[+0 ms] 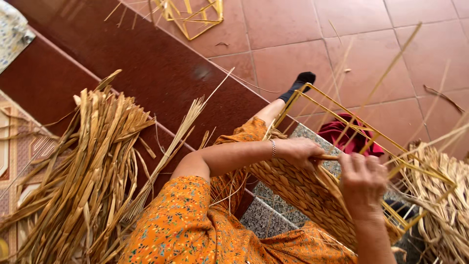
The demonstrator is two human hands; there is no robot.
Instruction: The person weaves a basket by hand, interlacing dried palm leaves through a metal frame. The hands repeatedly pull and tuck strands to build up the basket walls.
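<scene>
The left hand (299, 152) reaches across the body from a bent elbow, forearm nearly level, a thin bracelet (273, 147) at the wrist. Its fingers are curled down over the upper edge of a half-woven basket (298, 190), and the thumb and forefinger pinch a flat straw strand (326, 157) that runs toward the other hand. The right hand (362, 179) comes up from below with the wrist straight and the back of the hand facing the camera; its fingers are folded around the same strand and the yellow wire frame (342, 117), so it is closed on them, though the fingertips are hidden. The two hands sit just beside each other, almost touching.

The basket lies tilted on the person's lap, right under both hands, its woven wall below the left hand and the bare frame rods jutting out beyond the right one. Past the frame, farther from the hands, a red cloth (342, 133) lies on the tiled floor (293, 34). Well off beyond the left elbow a heap of dried leaves (83, 171) rests on the dark red step (146, 63). Another pile of straw (442, 195) sits just outside the right hand.
</scene>
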